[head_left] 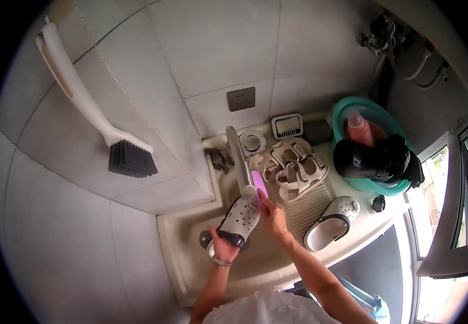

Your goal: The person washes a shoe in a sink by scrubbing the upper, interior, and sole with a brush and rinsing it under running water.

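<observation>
A white clog (pixel 241 218) with round holes and a dark strap is tilted over the sink basin (pixel 191 275), just below the faucet (pixel 238 156). My left hand (pixel 224 247) is closed around its heel end, with the thumb pointing up. In my right hand (pixel 273 216) is a flat purple brush-like tool (pixel 259 184), its underside hidden, close to the toe of the clog. The matching white clog (pixel 332 222) rests on the ribbed washboard to the right. Beige strappy sandals (pixel 299 170) lie behind my right hand on the washboard.
A green basin (pixel 390 190) at the right holds a pink bottle (pixel 358 129) and a black object (pixel 372 160). A soap dish (pixel 287 126) stands at the back. A long-handled brush (pixel 91 110) hangs on the left wall. A window (pixel 434 200) is at the right.
</observation>
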Motion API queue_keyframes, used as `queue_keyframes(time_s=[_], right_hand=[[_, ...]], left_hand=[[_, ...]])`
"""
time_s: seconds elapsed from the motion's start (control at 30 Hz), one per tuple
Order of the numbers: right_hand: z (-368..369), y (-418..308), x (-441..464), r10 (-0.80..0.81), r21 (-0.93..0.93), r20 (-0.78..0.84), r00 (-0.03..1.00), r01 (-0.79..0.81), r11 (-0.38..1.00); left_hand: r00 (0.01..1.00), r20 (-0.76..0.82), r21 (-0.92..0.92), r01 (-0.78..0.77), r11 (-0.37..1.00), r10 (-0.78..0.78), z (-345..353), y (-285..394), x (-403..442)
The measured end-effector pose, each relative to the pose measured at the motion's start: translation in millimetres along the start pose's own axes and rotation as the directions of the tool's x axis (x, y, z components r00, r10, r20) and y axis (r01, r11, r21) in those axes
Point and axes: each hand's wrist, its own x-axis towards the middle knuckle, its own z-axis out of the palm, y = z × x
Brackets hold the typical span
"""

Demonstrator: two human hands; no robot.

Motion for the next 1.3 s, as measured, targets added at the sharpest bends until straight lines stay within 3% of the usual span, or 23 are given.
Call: queue_keyframes(time_s=[0.07,0.13,0.2,0.23,0.33,0.4,0.43,0.57,0.63,0.77,0.8,0.87,0.9,1.0,1.03,1.17,1.27,1.3], right_hand=[[-8.1,-8.0,2.1,0.031,0.077,0.006,1.0,-0.031,0.997],[-11.9,-9.3,10.5,0.221,0.346,0.263,0.939,-0.306,0.887],[-7.0,0.6,15.1,0.146,0.464,0.3,0.943,-0.278,0.841],[-9.0,-2.3,15.7,0.148,0.463,0.301,0.942,-0.28,0.841],[-12.0,-14.5,14.6,0.171,0.565,0.314,0.934,-0.329,0.757],[-6.4,-18.2,11.3,0.155,0.626,0.25,0.956,-0.282,0.728],[-12.9,-22.3,8.6,0.21,0.633,0.31,0.927,-0.366,0.682],[-12.3,-26.4,5.4,0.216,0.66,0.297,0.93,-0.363,0.658],[-12.7,-23.2,4.2,0.224,0.668,0.313,0.923,-0.382,0.639],[-11.7,-21.3,1.6,0.225,0.683,0.325,0.918,-0.393,0.616],[-13.3,-26.9,0.7,0.233,0.675,0.33,0.915,-0.401,0.619],[-10.0,-28.8,0.1,0.24,0.667,0.339,0.91,-0.413,0.62],[-6.4,-27.2,1.6,0.234,0.67,0.337,0.912,-0.407,0.62],[-1.4,-25.9,2.4,0.25,0.678,0.334,0.909,-0.415,0.607],[0.7,-27.6,1.5,0.269,0.68,0.338,0.902,-0.431,0.593],[3.6,-40.1,-3.1,0.241,0.622,0.268,0.933,-0.359,0.696],[0.1,-34.5,0.9,0.228,0.604,0.234,0.945,-0.325,0.728],[-3.0,-31.1,2.9,0.237,0.566,0.252,0.938,-0.342,0.75]], left_hand=[[0.999,0.048,0.038,-0.002,0.999,0.001,23.1,5.4,-9.3],[0.985,0.157,-0.151,0.091,0.984,-0.067,23.4,12.2,-14.4],[0.993,0.111,-0.083,0.054,0.995,-0.044,-4.3,12.9,-15.3],[0.963,0.263,-0.148,0.092,0.985,-0.05,-35.1,14.3,-11.1],[0.907,0.42,-0.182,0.103,0.978,-0.017,-33.6,18.0,-13.6],[0.921,0.388,-0.039,0.039,0.998,-0.021,-24.5,22.1,-18.8],[0.916,0.397,0.015,0.051,0.999,-0.053,-8.5,23.7,-21.9],[0.974,0.221,0.049,0.042,0.998,-0.051,-10.0,26.7,-22.0],[0.987,0.151,0.193,0.029,0.981,-0.059,-10.7,27.5,-21.9],[0.988,0.103,0.305,0.076,0.949,-0.112,-10.2,32.9,-26.2],[0.989,0.101,0.303,0.075,0.95,-0.111,-10.3,36.6,-25.8],[0.898,0.408,0.194,0.09,0.977,-0.164,-10.2,44.1,-25.0],[0.898,0.408,0.195,0.088,0.977,-0.162,-11.7,43.6,-23.6],[0.99,0.122,0.365,0.018,0.931,-0.067,-22.1,34.9,-14.5],[0.995,0.086,0.257,0.034,0.966,-0.058,-26.2,31.7,-7.7],[0.998,-0.016,0.468,0.062,0.881,-0.062,-32.0,28.5,29.7],[0.995,0.01,0.478,0.079,0.875,-0.095,-10.0,27.4,36.4],[0.986,0.071,0.32,0.118,0.94,-0.148,-2.8,23.9,38.1]])
